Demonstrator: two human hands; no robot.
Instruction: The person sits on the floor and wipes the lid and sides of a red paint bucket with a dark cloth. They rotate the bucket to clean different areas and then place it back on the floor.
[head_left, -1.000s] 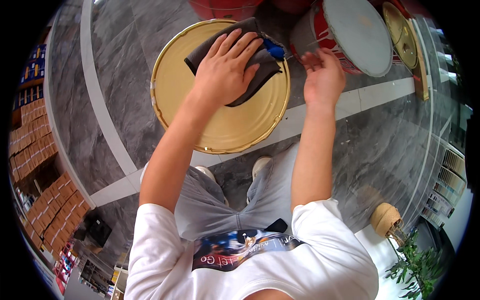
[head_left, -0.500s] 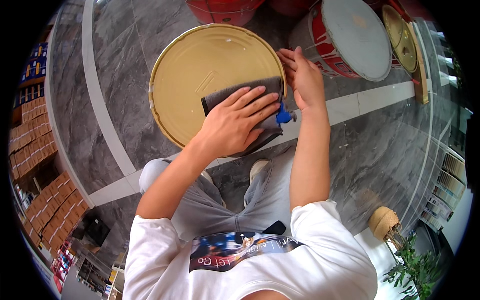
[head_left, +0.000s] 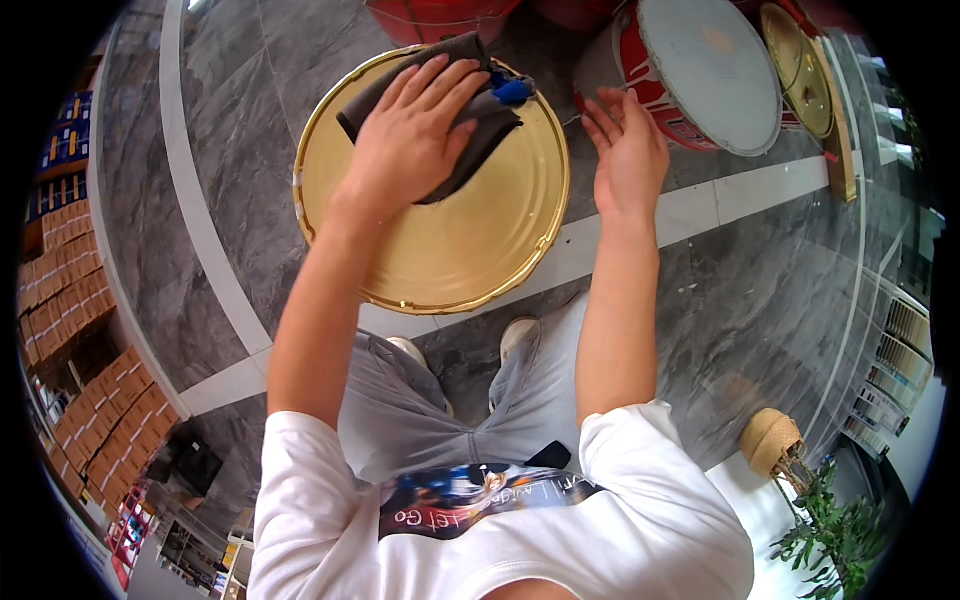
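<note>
Head view: the left hand [head_left: 405, 140] lies palm down, fingers extended, flat upon a dark grey cloth [head_left: 480, 145] without gripping it. The cloth rests on a round gold lid [head_left: 490, 235], reaching the lid's far edge; a blue patch [head_left: 512, 92] shows at its right end. The right hand [head_left: 630, 160], empty with fingers loosely bent, hangs beyond the lid's right edge, near a red-and-white bucket [head_left: 690, 80].

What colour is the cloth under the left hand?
The cloth is dark grey, seen best in the head view.
</note>
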